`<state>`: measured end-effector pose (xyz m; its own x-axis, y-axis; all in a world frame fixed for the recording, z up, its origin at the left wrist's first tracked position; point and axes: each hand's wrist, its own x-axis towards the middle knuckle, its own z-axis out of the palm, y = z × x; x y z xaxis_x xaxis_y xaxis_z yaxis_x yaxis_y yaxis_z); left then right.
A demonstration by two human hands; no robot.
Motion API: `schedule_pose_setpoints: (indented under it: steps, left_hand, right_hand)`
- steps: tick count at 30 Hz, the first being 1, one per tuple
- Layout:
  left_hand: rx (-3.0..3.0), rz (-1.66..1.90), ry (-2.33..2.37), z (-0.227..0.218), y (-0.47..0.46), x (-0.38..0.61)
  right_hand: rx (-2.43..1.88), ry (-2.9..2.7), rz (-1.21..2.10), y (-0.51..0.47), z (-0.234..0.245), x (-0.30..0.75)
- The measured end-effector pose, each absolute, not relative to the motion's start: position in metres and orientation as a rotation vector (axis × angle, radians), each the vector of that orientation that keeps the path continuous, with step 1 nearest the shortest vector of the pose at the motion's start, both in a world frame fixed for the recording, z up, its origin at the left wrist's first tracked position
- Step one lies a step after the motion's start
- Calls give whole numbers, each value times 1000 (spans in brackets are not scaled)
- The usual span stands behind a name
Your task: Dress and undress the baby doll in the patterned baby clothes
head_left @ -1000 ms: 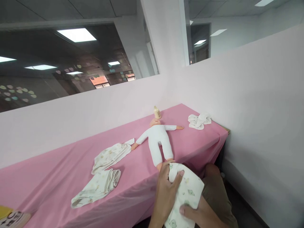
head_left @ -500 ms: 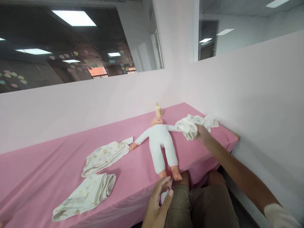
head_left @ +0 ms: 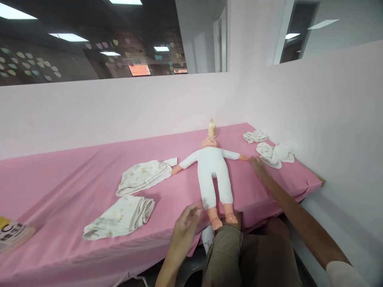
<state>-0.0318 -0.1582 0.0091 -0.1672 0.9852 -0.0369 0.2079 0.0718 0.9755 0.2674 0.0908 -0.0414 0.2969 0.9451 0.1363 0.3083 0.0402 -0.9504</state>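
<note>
A baby doll (head_left: 213, 165) in a white bodysuit lies on its back with arms spread, its feet hanging at the table's front edge by my knee. My right hand (head_left: 257, 164) is beside the doll's outstretched hand at the right, fingers loosely extended, slightly blurred and apparently holding nothing. Whether it touches the doll I cannot tell. Close by it lies a crumpled printed white cloth (head_left: 271, 155), and a bunched cloth (head_left: 255, 136) is behind that. My left hand (head_left: 186, 223) hovers near the front edge, left of the doll's feet, fingers bent and apart, nothing visible in it.
Two folded printed baby garments, one at the back (head_left: 146, 175) and one in front (head_left: 119, 219), lie left of the doll. A pale bottle (head_left: 212, 129) stands behind its head. A yellow-and-white package (head_left: 13, 235) sits at far left on the pink-covered table (head_left: 66, 179). Walls border the back and right.
My right hand has let go of the bunched cloth, now lying at the back right, and has come to the doll's hand. My left hand has shifted left. The view has turned somewhat downward.
</note>
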Motion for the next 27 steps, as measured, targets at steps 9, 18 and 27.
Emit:
schedule_pose_setpoints:
  steps: [9, 18, 27]
  left_hand:
    - [1447, 1274, 1833, -4, -77, -65]
    - [1560, 663, 2676, 30, -28, -163]
    - [1407, 468, 2734, 26, 2, -224]
  right_hand:
    - [-1563, -1422, 649, 61, -58, 253]
    - [-1562, -1580, 483, 61, -62, 253]
    - [-1562, -1625, 466, 57, -61, 253]
